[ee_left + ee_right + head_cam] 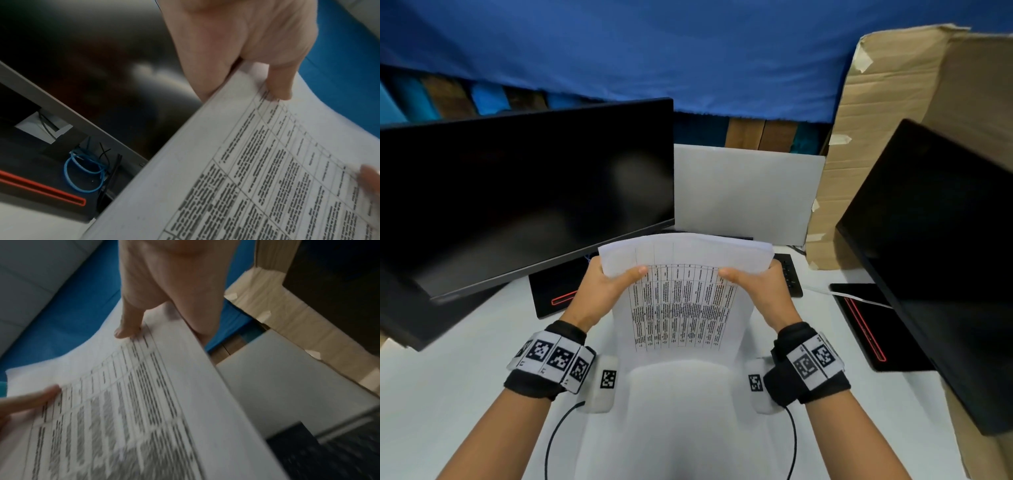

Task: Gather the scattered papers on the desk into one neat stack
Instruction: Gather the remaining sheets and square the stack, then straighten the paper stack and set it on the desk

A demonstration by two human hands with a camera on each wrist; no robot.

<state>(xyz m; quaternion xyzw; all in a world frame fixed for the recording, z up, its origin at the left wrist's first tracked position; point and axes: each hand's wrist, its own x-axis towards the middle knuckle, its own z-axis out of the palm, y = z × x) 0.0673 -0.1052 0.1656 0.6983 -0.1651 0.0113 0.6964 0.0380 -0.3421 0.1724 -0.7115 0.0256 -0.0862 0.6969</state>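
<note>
A stack of white papers [681, 301] with a printed table on the top sheet is held up above the white desk [458, 377], centre of the head view. My left hand [613, 284] grips its left edge, thumb on the front, fingers behind. My right hand [753, 284] grips the right edge the same way. The top of the stack curls back away from me. In the left wrist view the left hand's thumb [277, 84] presses on the papers [246, 170]. The right wrist view shows my right thumb [129, 324] on the papers [144, 402].
A dark monitor [517, 192] stands at the left, another [945, 257] at the right. A black keyboard [787, 274] and monitor bases lie behind the papers. A white panel [746, 195] and a cardboard box [893, 120] stand at the back. Blue cable loops [86, 172] lie under the left monitor.
</note>
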